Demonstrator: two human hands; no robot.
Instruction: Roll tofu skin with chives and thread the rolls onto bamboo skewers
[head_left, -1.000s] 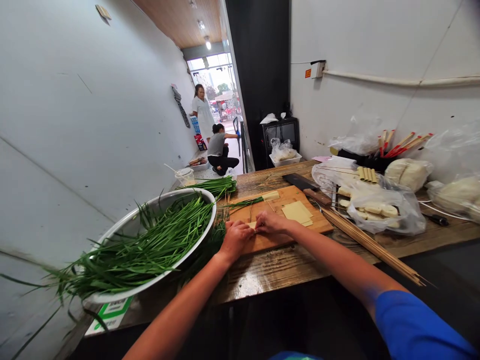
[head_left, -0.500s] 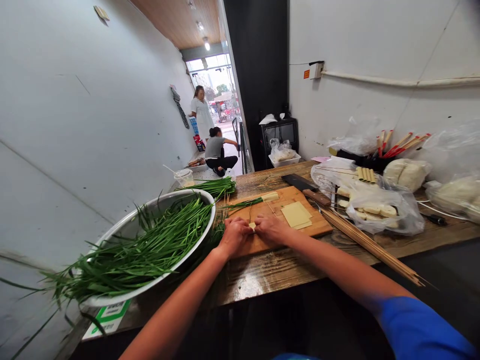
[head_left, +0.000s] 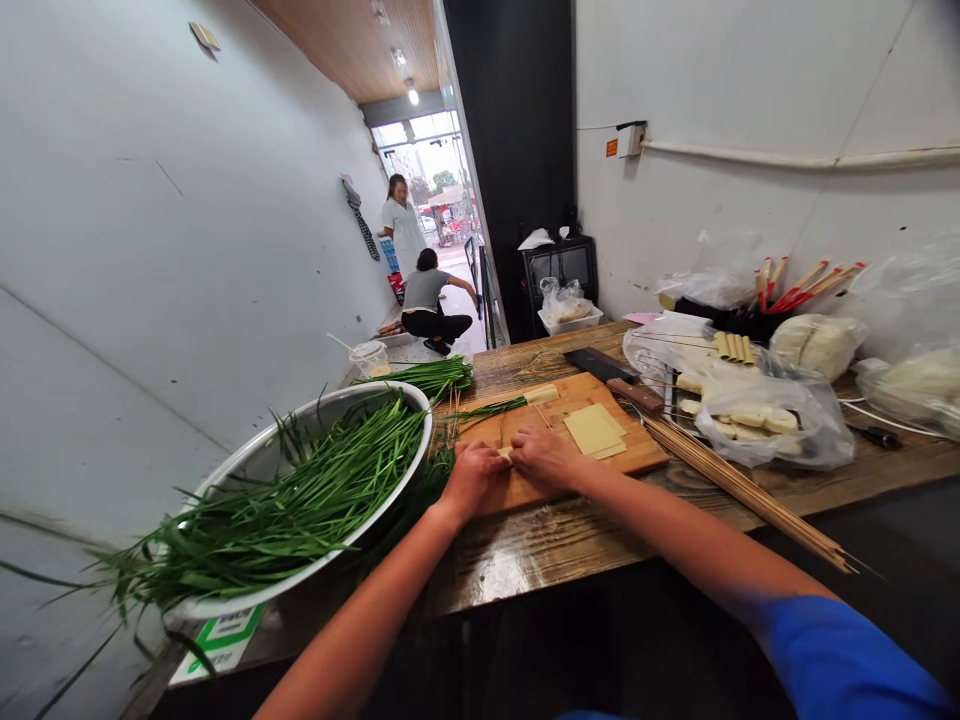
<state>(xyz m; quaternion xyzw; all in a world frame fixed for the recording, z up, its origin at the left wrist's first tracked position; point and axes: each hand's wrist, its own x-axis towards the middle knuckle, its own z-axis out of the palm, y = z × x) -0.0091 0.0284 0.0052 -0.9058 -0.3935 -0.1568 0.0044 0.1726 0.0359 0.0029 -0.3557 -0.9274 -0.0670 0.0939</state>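
Note:
Both my hands meet over the front part of a wooden cutting board. The curled fingers of my left hand and my right hand pinch a small pale-yellow tofu sheet that looks rolled up; the fingers cover most of it. Just behind my hands lies a tofu skin roll with long green chives sticking out of its left end. To the right of my right hand rests a small stack of flat square tofu sheets.
A large white basin heaped with chives stands at left. Right of the board are a cleaver, a bundle of bamboo skewers and a plastic-bagged tray of food. Two people are near the doorway.
My hands stay at the same spot, fingers still on the tofu sheet. The view has shifted very slightly. The crouching person in the background has leaned a little.

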